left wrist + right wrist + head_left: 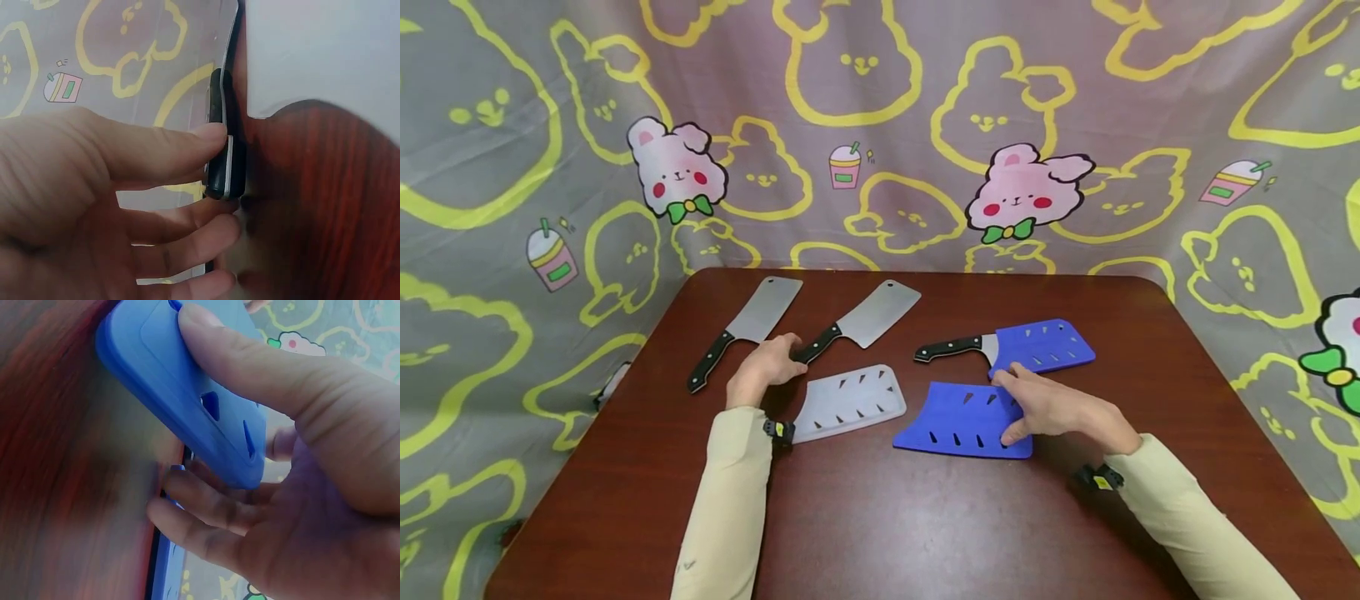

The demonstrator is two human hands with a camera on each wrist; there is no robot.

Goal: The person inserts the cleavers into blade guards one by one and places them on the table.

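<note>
In the head view my left hand (765,367) is at the black handle of the middle cleaver (880,315), pinching its butt end. The left wrist view shows the thumb (206,140) against the handle (226,165), the other fingers curving below it. A white slotted blade cover (850,404) lies right beside this hand. My right hand (1060,407) grips the right end of an empty-looking blue blade cover (951,417). In the right wrist view the thumb presses the slotted face of the blue cover (187,400), with the lower fingers bent beneath its end.
Another bare cleaver (767,310) lies at the far left of the brown table (895,525). At the back right, a cleaver with a black handle (951,348) sits in a second blue cover (1045,343). A patterned curtain (865,83) hangs around the table.
</note>
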